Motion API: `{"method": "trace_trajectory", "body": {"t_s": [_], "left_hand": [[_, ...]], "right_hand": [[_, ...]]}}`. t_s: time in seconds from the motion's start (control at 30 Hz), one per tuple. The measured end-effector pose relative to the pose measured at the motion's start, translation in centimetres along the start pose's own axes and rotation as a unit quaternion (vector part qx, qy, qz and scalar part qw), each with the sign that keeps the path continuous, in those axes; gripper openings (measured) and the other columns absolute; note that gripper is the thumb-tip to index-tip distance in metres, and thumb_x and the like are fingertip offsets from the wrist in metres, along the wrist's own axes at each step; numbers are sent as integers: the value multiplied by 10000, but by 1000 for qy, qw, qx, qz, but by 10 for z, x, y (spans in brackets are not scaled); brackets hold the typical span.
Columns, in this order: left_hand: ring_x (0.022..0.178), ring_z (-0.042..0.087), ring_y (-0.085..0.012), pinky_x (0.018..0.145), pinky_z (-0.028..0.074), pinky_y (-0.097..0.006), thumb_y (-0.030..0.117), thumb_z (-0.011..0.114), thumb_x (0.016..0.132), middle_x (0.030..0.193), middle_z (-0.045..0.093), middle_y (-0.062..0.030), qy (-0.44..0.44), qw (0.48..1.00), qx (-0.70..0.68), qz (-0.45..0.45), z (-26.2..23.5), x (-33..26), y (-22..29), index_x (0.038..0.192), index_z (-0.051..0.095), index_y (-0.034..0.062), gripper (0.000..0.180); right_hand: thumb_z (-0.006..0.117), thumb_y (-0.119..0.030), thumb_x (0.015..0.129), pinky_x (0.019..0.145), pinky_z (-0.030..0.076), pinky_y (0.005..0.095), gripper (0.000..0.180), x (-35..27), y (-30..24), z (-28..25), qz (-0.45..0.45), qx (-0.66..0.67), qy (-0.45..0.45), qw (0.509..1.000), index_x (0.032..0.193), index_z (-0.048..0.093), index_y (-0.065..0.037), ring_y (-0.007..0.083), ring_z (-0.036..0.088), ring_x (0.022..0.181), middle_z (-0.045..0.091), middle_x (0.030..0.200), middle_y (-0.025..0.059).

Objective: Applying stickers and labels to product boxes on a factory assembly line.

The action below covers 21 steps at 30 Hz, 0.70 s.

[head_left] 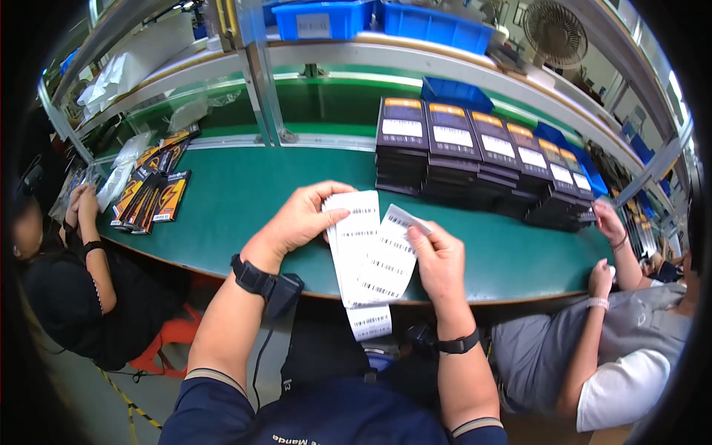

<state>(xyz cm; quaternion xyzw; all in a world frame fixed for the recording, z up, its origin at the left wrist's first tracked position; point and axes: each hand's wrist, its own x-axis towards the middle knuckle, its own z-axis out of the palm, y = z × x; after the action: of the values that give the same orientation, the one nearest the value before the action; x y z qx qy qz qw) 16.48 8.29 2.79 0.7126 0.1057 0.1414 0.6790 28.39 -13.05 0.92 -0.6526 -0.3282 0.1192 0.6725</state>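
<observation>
Pinching label strips (368, 256) — fingers (335, 216) on top edges.

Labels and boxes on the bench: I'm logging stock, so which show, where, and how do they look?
Label strips: white, barcoded, held in left hand and right hand.
Black boxes: stacked row, orange tops, white stickers, behind the hands.
Flat packs: black and orange, bench's left end.
Blue bins: top shelf.

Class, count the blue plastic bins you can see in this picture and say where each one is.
4: two blue bins on the top shelf, one on the lower shelf behind the box stacks, one further right. More may be hidden.
</observation>
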Motion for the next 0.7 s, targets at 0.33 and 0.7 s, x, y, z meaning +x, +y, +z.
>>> {"method": "trace_trajectory", "body": {"t_s": [0.33,0.7], "left_hand": [[710,643,-125,544,531,-209,-10,642,910,985,651,-116,-104,986,-61,119,64,-85,-9,1178,606,-38,272],[780,660,-111,593,550,-228,13,584,961,1031,672,-81,-157,961,25,-227,155,-130,-160,1268,556,-16,309]], "right_hand": [[770,-4,760,672,495,291,85,-128,-5,-130,-76,169,-155,970,844,763,-12,189,625,767,652,819,82],[655,-43,921,722,477,256,111,-237,67,-154,158,50,25,986,942,717,48,133,609,813,656,875,64]]}}
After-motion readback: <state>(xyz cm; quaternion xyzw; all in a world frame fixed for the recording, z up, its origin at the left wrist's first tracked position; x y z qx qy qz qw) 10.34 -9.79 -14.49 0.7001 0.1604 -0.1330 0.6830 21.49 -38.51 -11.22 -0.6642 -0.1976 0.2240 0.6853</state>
